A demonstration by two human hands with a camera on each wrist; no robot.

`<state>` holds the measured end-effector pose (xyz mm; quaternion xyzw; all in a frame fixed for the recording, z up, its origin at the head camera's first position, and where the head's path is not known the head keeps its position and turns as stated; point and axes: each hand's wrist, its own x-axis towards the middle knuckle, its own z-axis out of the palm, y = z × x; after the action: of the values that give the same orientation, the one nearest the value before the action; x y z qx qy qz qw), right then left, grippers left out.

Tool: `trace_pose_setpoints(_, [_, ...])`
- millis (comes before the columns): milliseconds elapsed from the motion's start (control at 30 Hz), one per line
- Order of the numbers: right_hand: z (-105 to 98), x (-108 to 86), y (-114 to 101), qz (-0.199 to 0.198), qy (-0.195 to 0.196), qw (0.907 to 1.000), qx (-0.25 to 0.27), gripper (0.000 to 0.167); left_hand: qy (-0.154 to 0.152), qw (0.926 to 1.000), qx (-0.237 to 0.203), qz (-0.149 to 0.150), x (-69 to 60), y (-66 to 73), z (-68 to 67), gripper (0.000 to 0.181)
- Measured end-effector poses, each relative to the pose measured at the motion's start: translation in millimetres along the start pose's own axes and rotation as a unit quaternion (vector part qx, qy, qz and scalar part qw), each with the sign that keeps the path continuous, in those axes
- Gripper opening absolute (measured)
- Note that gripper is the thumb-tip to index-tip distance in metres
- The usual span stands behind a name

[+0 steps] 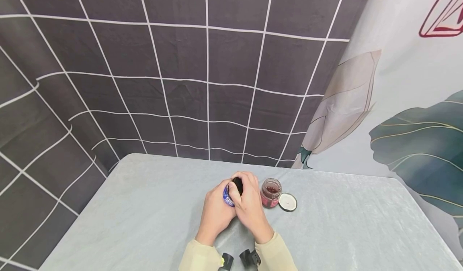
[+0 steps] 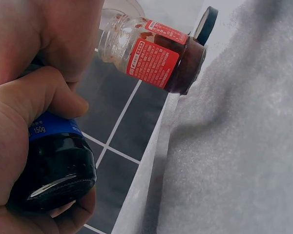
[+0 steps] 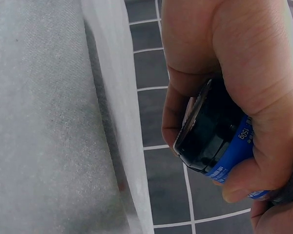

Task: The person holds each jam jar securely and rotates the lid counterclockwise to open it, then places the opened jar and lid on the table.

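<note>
Both hands meet around a dark jar [image 1: 228, 197] with a blue label, held over the table near its middle. My left hand [image 1: 216, 211] grips the body of this jar, fingers and thumb wrapped round it. Over its black lid [image 1: 238, 185] curls my right hand [image 1: 251, 206], thumb against the lid. In the left wrist view the jar's dark base [image 2: 56, 168] pokes out of the left hand, and "150g" is readable on the label. The right wrist view shows the same jar [image 3: 210, 134] tilted; most of its lid is hidden there.
Just right of the hands stands an uncapped glass jar [image 1: 270, 193] with a red label and dark red contents. Its apparent lid [image 1: 287, 202] lies beside it, pale inside up. A grey cloth covers the table [image 1: 354, 223]; a dark tiled-pattern curtain [image 1: 181, 102] hangs behind.
</note>
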<state>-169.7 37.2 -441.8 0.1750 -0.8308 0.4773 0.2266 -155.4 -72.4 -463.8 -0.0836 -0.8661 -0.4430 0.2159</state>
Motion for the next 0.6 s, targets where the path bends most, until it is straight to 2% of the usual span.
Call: trace_pose_setpoints(600, [-0.5, 0.1, -0.2, -0.001, -0.004, 1.0, 0.003, 0.012, 0.003, 1.0, -0.004, -0.003, 0.5, -0.3, 0.0, 0.044])
